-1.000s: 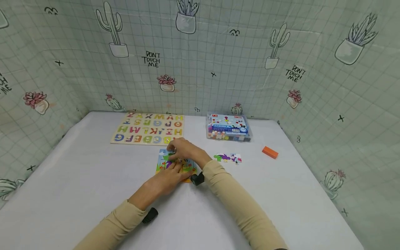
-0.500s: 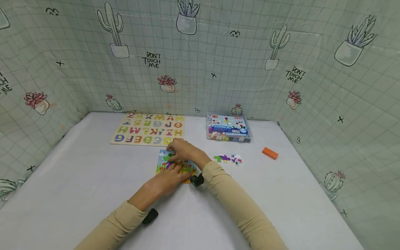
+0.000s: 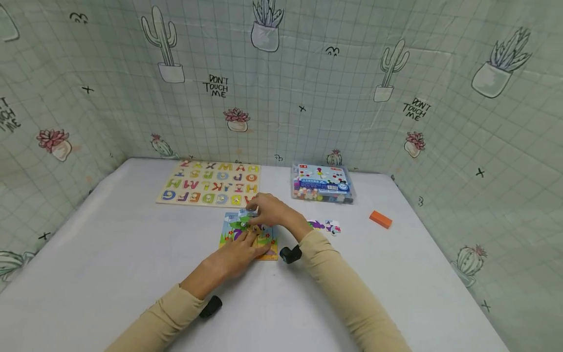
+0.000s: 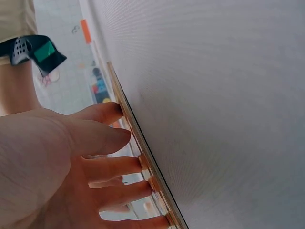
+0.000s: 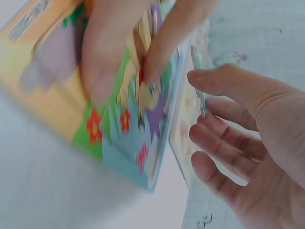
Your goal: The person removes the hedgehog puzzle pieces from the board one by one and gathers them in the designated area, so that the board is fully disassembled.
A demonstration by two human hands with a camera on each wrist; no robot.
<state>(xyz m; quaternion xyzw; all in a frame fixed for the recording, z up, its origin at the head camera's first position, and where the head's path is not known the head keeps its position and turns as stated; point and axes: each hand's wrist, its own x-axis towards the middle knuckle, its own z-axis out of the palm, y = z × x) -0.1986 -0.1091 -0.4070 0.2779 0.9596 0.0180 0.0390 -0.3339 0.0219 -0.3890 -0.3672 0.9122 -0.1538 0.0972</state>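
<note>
A colourful jigsaw board [image 3: 224,239] with a cartoon scene lies flat on the white table. My left hand [image 3: 235,255] rests on its front part, fingers spread and fairly straight; in the left wrist view the fingertips touch the board along its edge [image 4: 138,131]. Above the board's far side, my right hand [image 3: 271,211] pinches a thin jigsaw piece [image 5: 195,59] between thumb and fingers, seen edge-on in the right wrist view and clear of the board there. The hands hide part of the picture. Two joined-looking loose pieces [image 3: 333,228] lie to the right, partly behind the right forearm.
Behind the board lies a wooden alphabet puzzle [image 3: 206,186]. A clear plastic box [image 3: 322,183] of small coloured parts stands at the back right. Nearer the right edge is an orange block [image 3: 380,219]. A patterned cloth hangs behind the table.
My right hand has shifted a little to the right and lifted with the jigsaw piece in its pinch, uncovering more of the board. The left hand stays put on the board.
</note>
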